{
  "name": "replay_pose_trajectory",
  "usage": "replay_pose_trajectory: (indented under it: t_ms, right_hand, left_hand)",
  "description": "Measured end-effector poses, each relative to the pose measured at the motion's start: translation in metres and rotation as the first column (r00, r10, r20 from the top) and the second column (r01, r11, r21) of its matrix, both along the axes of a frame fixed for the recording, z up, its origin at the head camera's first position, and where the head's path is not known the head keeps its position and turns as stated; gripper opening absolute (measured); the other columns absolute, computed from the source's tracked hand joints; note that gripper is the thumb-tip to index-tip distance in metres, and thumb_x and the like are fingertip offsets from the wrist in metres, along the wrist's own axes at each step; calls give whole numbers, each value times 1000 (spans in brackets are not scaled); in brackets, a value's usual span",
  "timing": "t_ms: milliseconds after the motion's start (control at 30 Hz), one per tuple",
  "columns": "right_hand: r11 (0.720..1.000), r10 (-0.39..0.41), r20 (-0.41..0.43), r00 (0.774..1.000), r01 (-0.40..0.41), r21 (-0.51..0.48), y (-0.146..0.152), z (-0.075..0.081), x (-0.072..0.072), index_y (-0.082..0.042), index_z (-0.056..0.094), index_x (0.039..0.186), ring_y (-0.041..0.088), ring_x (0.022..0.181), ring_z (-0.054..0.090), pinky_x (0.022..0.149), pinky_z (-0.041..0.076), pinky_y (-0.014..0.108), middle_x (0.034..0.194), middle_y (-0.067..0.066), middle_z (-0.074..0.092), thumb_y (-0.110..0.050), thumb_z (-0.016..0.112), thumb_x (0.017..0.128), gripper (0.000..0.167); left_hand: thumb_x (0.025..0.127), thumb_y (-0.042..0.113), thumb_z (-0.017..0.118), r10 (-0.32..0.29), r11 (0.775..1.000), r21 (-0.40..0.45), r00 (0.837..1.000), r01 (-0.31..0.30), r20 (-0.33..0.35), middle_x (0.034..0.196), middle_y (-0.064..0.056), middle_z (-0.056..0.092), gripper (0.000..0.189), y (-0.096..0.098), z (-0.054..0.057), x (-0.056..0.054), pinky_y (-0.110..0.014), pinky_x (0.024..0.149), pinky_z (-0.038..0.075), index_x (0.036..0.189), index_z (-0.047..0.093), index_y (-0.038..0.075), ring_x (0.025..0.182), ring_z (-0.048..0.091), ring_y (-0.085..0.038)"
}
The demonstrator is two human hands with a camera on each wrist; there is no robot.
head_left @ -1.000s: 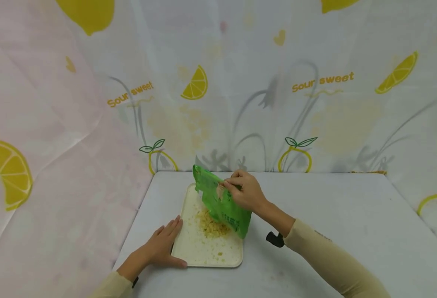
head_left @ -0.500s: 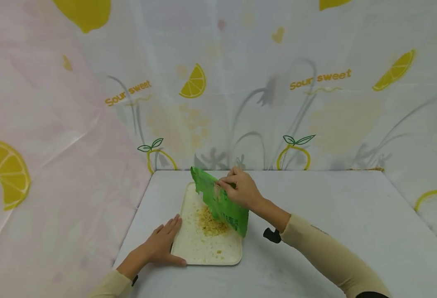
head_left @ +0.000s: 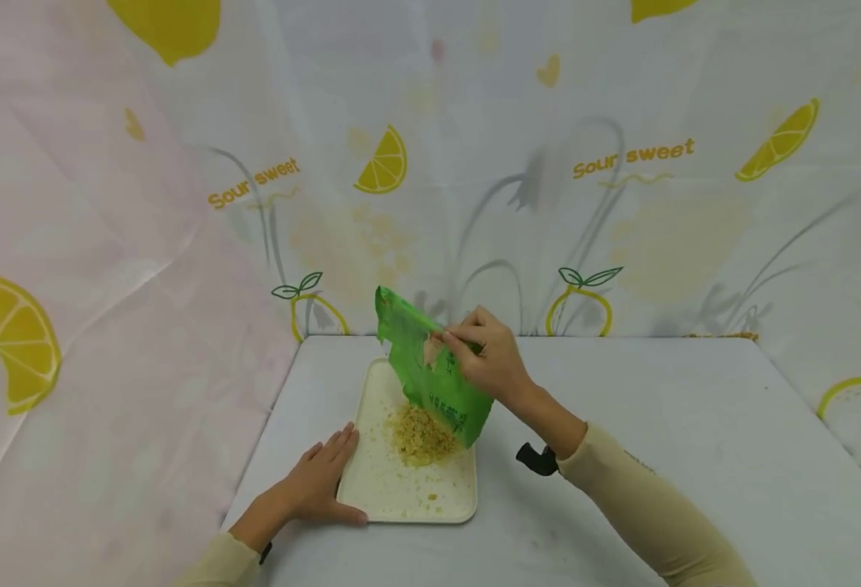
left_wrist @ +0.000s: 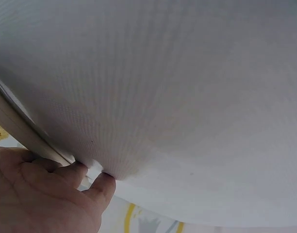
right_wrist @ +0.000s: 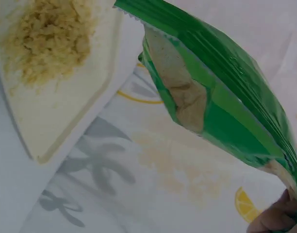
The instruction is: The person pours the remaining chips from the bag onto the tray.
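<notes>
A cream rectangular tray (head_left: 401,505) lies on the table, with a heap of yellowish crumbs (head_left: 423,436) on it and loose bits scattered around. My left hand (head_left: 316,481) rests at the tray's left edge, its fingers extended and the thumb along the near corner. In the left wrist view the fingertips (left_wrist: 106,182) touch the white surface beside the rim. My right hand (head_left: 492,359) pinches a green plastic bag (head_left: 430,367) by its edge, tilted above the heap. The right wrist view shows the bag (right_wrist: 236,131) with a clear window and brownish contents or lining; which cannot be told.
The white table (head_left: 621,424) extends right of the tray. Behind it hangs a lemon-print cloth (head_left: 474,163), with a pinkish cloth (head_left: 108,244) on the left. A black wrist mount (head_left: 536,459) sticks out below the right cuff.
My right hand has lifted the green bag higher over the tray, its top corner rising past the table's far edge. More of the crumb heap shows. The left hand has stayed put.
</notes>
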State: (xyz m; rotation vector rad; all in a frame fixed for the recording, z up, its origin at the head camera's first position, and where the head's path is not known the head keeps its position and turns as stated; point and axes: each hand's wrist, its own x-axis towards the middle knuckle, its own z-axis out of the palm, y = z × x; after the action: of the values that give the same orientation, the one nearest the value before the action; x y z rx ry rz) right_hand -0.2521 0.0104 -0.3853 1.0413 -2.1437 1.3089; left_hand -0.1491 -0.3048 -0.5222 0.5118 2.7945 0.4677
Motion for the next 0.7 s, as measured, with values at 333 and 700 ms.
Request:
replay_pose_trajectory:
  t_ms: [333,700]
  right_hand:
    - [991,-6,119,993,-11,136,-2,-14,7,-3,78,105,8,64,45,56,42,24,80,3,58,-11,65,95,18]
    - [998,4,75,997,-8,57,2,-6,5,-2,78,103,7,63,41,55,39,24,76,3,55,-9,66,95,17]
  left_hand:
    - [63,78,74,22,1000,7,1000,-22,4,165,-21,12,136,2,1,1,-65,114,21,157,14,-2,151,18,-41]
    - [64,79,73,14,1000,-7,1000,-14,-7,165,-20,10,137,-1,0,-5,-64,115,21,157,13,0,151,17,-41]
